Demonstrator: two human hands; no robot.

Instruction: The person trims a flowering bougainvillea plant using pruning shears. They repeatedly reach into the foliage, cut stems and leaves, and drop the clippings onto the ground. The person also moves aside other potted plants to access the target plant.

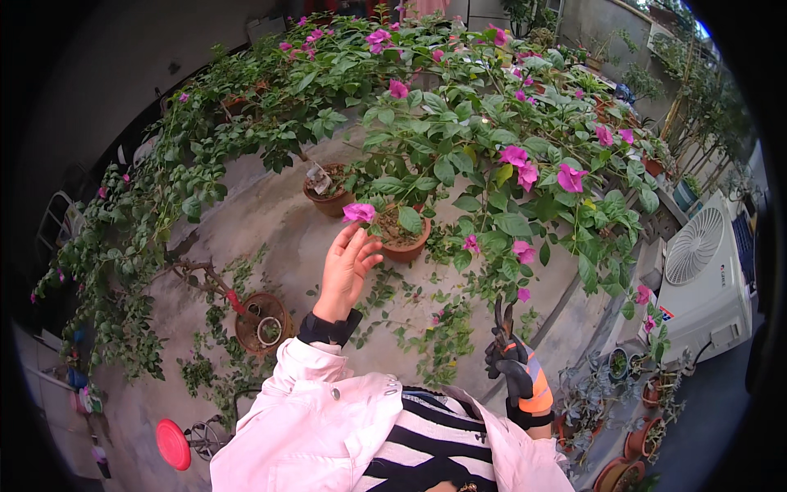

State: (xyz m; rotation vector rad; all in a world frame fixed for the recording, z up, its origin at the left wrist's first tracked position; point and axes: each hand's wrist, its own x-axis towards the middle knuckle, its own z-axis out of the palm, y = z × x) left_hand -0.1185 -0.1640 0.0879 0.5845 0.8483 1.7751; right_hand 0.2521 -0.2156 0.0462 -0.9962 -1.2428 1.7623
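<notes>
My bare left hand (349,270), with a black band at the wrist, reaches up to a pink bougainvillea flower (358,213). Its thumb and forefinger are close together just beneath the bloom. Whether they pinch the stem cannot be made out. In a black and orange work glove, my right hand (515,369) grips a pair of pruning shears (505,320) with the blades pointing up. Above the shears hang leafy bougainvillea branches (513,224) with several pink flowers. Behind my left fingertips stands a terracotta pot (406,249) filled with soil.
Cut leafy stems (442,344) litter the concrete floor (320,258). Other pots stand behind (329,200) and at left (264,326), the latter with a bare, red-wrapped trunk. A red round seat (173,444) is at lower left. An air-conditioner unit (704,270) and small potted plants (642,436) line the right.
</notes>
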